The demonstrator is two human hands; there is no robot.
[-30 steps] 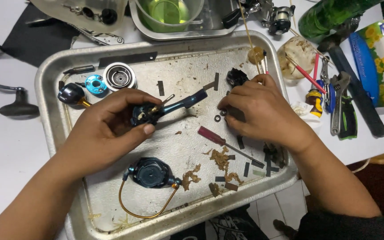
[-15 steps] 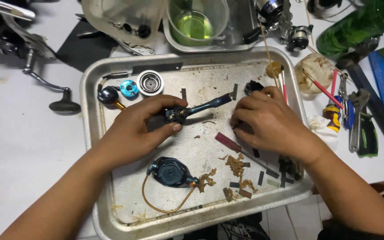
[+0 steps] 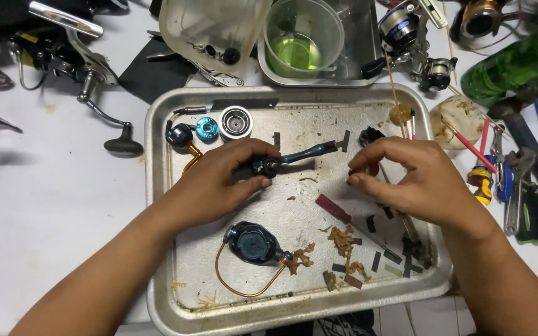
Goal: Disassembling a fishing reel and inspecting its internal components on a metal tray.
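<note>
**Evidently the handle arm points from the left fingers toward the right hand**

Over the metal tray (image 3: 157, 186) a dark blue reel handle arm (image 3: 294, 157) is held at its thicker end by the left hand (image 3: 219, 180); the left fingers (image 3: 253, 149) are closed round that end, thumb below and fingertips above; the long axis of the arm runs up and to the right, so that its free tip lies nearest the right hand (image 3: 415, 180). The right fingers (image 3: 368, 163) are pinched together just beside that tip, apart from it; whether a small part is held between them cannot be told. Toward the tray's near edge from the handle arm a dark round side cover (image 3: 251, 242) with a looped brass-coloured wire is seen, untouched; at the tray's far left corner a silver spool (image 3: 235, 122) and a blue cap (image 3: 207, 129) are set side by side; past the tray's right edge pliers (image 3: 518, 193) lie on the tabletop (image 3: 45, 205).
</note>
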